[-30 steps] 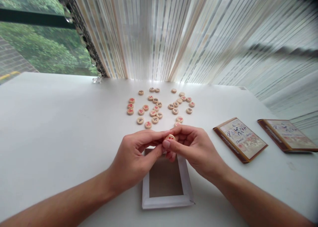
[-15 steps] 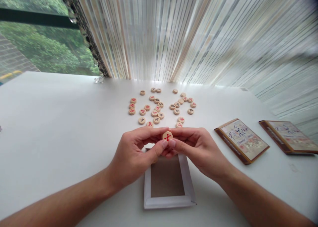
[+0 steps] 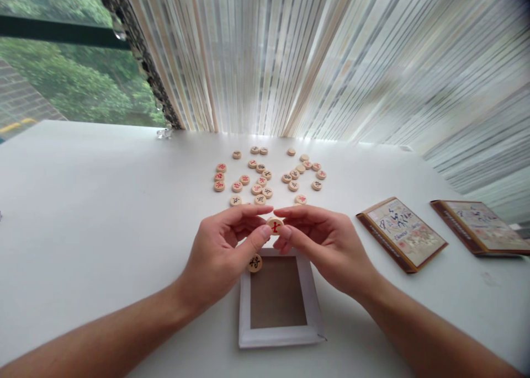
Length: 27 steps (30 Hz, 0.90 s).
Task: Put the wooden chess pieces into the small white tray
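Pinched rather than clasped, a round pale-wood xiangqi piece (image 3: 274, 226) stands between the thumb tips of the left hand (image 3: 219, 251) and the right hand (image 3: 321, 251), its red-painted character showing, held in the air above the top edge of a shallow white-rimmed tray (image 3: 309, 306) with a brown card floor. Only fingertips bear on that smooth disc, so a small mismatch between the two thumbs could squeeze it out, and it could then drop onto the tray or roll across the white tabletop (image 3: 83, 212). A second wooden disc with a black character (image 3: 255, 263) sits just below the left thumb at the tray's upper-left corner; whether it rests on the rim or touches the hand cannot be told, and a nudge from the wrist could knock it off. Farther out, a loose cluster of red- and black-marked pieces (image 3: 267, 192) spreads over the table. To the right lie a brown-edged printed packet (image 3: 401, 234) and a second brown-edged packet (image 3: 480, 226), both with black calligraphy. A small line on the nearer one seems to read "Chinese", the rest too blurred; the characters on the pieces are not legible.
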{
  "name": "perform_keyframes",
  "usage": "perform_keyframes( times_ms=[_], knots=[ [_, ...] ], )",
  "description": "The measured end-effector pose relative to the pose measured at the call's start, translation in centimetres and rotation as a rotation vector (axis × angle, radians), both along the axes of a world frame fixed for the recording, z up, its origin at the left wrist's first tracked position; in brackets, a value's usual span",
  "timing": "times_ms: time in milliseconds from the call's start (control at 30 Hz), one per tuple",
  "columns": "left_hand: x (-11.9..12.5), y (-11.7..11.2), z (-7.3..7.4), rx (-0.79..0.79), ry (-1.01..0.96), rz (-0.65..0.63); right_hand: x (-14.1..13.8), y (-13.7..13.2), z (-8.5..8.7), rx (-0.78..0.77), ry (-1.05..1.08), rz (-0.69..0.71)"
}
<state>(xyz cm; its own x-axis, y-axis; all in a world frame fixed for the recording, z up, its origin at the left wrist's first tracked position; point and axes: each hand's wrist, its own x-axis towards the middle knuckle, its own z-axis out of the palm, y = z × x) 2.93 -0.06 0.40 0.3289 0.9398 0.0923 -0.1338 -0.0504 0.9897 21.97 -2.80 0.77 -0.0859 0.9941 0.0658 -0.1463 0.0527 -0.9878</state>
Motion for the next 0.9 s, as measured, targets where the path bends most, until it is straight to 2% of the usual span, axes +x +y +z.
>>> perform_keyframes(
  times_ms=[100,467,900],
  knots=[
    [0.01,-0.03,-0.03,0.005,-0.012,0.019,0.07,-0.02,-0.32,0.079,-0.066,-0.059],
    [-0.06,0.13,-0.22,0.042,-0.001,0.002,0.25,-0.03,-1.02,0.240,-0.192,-0.034],
    [-0.11,-0.02,-0.50,0.008,-0.076,-0.050,0.27,0.19,-0.41,0.087,-0.049,-0.017]
  ],
)
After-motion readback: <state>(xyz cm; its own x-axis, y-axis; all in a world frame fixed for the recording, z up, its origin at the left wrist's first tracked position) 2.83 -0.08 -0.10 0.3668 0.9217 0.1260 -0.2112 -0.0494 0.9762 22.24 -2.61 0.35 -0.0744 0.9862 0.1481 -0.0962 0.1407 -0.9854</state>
